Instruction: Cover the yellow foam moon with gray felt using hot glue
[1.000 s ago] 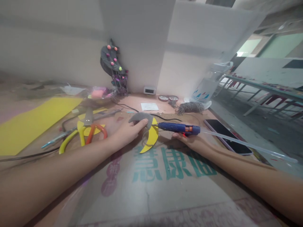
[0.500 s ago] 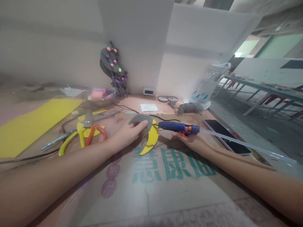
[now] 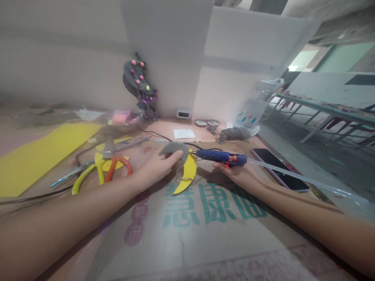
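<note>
My left hand point(image 3: 164, 162) pinches a yellow crescent point(image 3: 190, 171) whose upper part is covered in grey yarn point(image 3: 175, 147). A loose strand of the yarn loops over the bare yellow part. In my right hand point(image 3: 231, 169) is a blue hot glue gun point(image 3: 221, 156), with a red light showing near its grip. Its nozzle points left and meets, or nearly meets, the crescent's edge where the yarn ends. A long clear glue stick point(image 3: 307, 180) sticks out of its back end. My right fingers are partly hidden beneath the gun.
Scissors point(image 3: 101, 168) with yellow and orange handles, a pen point(image 3: 70, 173) and a yellow sheet point(image 3: 43, 156) lie at left. At right are a phone point(image 3: 279, 169), a grey yarn bundle point(image 3: 234, 134) and a bottle point(image 3: 252, 105). A decorated grey crescent point(image 3: 137, 78) hangs behind. Printed cardboard point(image 3: 187, 242) covers the front.
Both hands, the crescent and the glue gun hold almost the same place. The loose yarn strand over the yellow part has shifted slightly, and the view has moved a little.
</note>
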Demonstrator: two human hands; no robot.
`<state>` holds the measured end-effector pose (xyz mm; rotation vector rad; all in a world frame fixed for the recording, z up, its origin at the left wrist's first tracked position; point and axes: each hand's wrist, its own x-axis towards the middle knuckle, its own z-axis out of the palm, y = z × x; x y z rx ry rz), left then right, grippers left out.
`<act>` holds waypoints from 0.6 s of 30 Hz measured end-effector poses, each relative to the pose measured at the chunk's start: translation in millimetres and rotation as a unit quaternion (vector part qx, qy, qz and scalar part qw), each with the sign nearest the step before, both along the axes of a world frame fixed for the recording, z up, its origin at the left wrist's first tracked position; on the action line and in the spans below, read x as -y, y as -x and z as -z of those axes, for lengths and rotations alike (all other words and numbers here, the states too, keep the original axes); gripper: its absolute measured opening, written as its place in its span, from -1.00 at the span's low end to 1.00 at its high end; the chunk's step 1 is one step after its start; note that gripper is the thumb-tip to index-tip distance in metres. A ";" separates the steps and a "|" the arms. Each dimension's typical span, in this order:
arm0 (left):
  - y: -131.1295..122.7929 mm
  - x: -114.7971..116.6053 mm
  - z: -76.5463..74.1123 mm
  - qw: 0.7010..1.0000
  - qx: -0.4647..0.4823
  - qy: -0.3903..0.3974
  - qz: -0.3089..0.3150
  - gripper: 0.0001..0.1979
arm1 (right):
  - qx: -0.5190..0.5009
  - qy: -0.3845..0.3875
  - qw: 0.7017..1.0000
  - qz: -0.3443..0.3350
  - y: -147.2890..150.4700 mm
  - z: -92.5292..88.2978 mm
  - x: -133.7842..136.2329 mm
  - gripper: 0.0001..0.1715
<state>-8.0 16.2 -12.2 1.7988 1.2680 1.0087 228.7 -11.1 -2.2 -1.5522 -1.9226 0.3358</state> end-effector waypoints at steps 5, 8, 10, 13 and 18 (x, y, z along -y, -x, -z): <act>-0.5 0.4 0.3 1.000 -0.003 0.002 0.007 -0.70 | -0.031 0.016 0.999 0.002 -1.6 -0.1 -0.6 -0.66; -0.7 0.9 0.3 1.000 0.003 0.001 0.009 -0.71 | -0.042 0.017 0.999 -0.001 -2.0 -0.1 -1.1 -0.70; -0.8 1.6 0.0 1.000 0.000 0.002 0.004 -0.71 | -0.049 0.011 0.999 0.002 -2.3 0.6 -1.3 -0.69; -0.8 2.1 0.1 1.000 0.000 0.001 0.007 -0.71 | -0.048 0.014 0.999 0.020 -2.4 1.7 -1.2 -0.66; 0.1 1.0 2.5 1.000 0.003 -0.004 0.011 -0.70 | -0.016 0.011 0.997 0.069 0.3 -1.4 1.5 -0.63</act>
